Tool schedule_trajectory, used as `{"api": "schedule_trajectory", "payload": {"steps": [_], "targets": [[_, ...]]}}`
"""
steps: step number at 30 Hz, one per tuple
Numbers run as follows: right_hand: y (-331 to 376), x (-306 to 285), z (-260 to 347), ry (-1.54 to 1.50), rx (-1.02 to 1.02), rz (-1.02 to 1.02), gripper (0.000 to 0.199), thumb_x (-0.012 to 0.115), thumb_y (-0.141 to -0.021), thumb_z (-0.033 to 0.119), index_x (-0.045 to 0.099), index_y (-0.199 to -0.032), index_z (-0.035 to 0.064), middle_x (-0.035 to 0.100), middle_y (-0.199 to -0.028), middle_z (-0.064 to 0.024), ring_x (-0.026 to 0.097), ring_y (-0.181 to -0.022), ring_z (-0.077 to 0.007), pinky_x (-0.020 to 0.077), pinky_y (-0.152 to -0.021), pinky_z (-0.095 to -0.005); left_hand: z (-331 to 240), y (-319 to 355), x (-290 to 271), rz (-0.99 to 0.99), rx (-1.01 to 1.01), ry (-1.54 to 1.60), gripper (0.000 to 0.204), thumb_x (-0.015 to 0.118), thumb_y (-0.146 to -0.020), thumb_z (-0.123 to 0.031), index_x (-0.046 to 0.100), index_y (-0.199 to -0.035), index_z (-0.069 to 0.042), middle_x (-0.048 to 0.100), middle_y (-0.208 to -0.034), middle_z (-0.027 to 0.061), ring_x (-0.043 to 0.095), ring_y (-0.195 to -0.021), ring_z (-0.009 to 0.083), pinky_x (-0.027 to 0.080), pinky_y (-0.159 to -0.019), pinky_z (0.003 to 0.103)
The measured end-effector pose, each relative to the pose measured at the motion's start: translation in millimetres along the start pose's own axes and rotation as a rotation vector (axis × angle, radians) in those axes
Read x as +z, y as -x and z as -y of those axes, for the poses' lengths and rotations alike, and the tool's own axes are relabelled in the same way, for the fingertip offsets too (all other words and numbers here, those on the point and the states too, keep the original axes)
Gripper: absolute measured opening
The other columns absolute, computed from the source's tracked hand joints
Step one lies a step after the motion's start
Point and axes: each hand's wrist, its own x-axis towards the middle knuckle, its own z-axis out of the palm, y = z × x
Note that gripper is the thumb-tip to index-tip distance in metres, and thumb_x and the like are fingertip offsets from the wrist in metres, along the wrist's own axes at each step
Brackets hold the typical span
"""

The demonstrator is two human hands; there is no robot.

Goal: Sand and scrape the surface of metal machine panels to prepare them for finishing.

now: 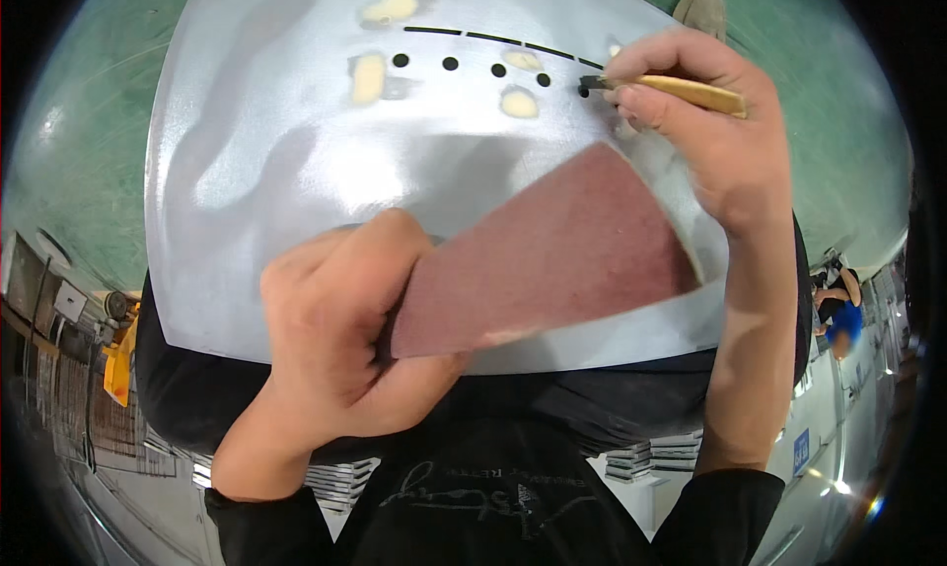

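Observation:
Across my lap lies a silvery-grey metal panel (256, 132), with a row of round black holes, a line of narrow slots and several cream patches on its face. My left hand (345, 319) is closed in a fist round one end of a reddish-brown sheet of sandpaper (552, 250), which fans out over the panel's near right part. In a pinch, my right hand (705, 103) grips a slim tool with a yellow wooden handle (691, 93). Its dark tip is over the rightmost visible hole; whether it touches the metal, I cannot tell.
Green floor (89, 122) surrounds the panel, and a shoe (701, 14) stands just beyond its far right edge. A yellow object (120, 359) is at the left. Stacked flat pieces (656, 455) lie behind my legs. Another person in blue (843, 319) is far right.

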Motion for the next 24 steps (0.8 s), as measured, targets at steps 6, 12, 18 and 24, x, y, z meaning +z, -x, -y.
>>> {"api": "schedule_trajectory", "payload": {"steps": [6, 12, 18, 24], "targets": [[0.7, 7.1, 17.1, 0.149, 0.045, -0.057, 0.015, 0.072, -0.088, 0.009, 0.069, -0.099, 0.0003, 0.067, -0.089, -0.0030, 0.061, -0.079, -0.0098, 0.0490, -0.073, -0.0238, 0.5, -2.1, -4.4, 0.064, 0.019, -0.041, 0.019, 0.074, -0.066, -0.009, 0.057, -0.074, -0.004, 0.051, -0.060, 0.0068, 0.048, -0.049, 0.0209, 0.037, -0.047, 0.030], [-4.9, 7.0, 14.5, 0.132, 0.059, -0.032, 0.014, 0.069, -0.088, 0.010, 0.066, -0.098, 0.0012, 0.066, -0.088, -0.0020, 0.061, -0.078, -0.0088, 0.0492, -0.072, -0.0241, 1.8, -2.2, -6.4, 0.079, -0.007, -0.039, 0.020, 0.074, -0.066, -0.009, 0.057, -0.074, -0.004, 0.047, -0.059, 0.0058, 0.045, -0.048, 0.0197, 0.036, -0.046, 0.030], [-5.0, 10.1, 7.8, 0.008, 0.103, -0.090, 0.007, 0.068, -0.088, 0.009, 0.065, -0.091, 0.0037, 0.067, -0.084, -0.0025, 0.065, -0.079, -0.0098, 0.0512, -0.071, -0.0249, 3.3, -2.1, -3.1, 0.059, 0.018, -0.040, 0.022, 0.075, -0.067, -0.009, 0.055, -0.073, -0.005, 0.046, -0.058, 0.0059, 0.044, -0.046, 0.0197, 0.035, -0.046, 0.030], [-3.5, 15.9, 12.6, -0.003, 0.117, -0.133, 0.007, 0.070, -0.088, 0.012, 0.066, -0.089, 0.0056, 0.067, -0.081, -0.0019, 0.067, -0.079, -0.0110, 0.0507, -0.070, -0.0246, 1.1, -2.8, -7.1, 0.063, -0.007, -0.040, 0.022, 0.074, -0.066, -0.010, 0.053, -0.072, -0.005, 0.045, -0.057, 0.0065, 0.045, -0.046, 0.0212, 0.036, -0.046, 0.031]]}}
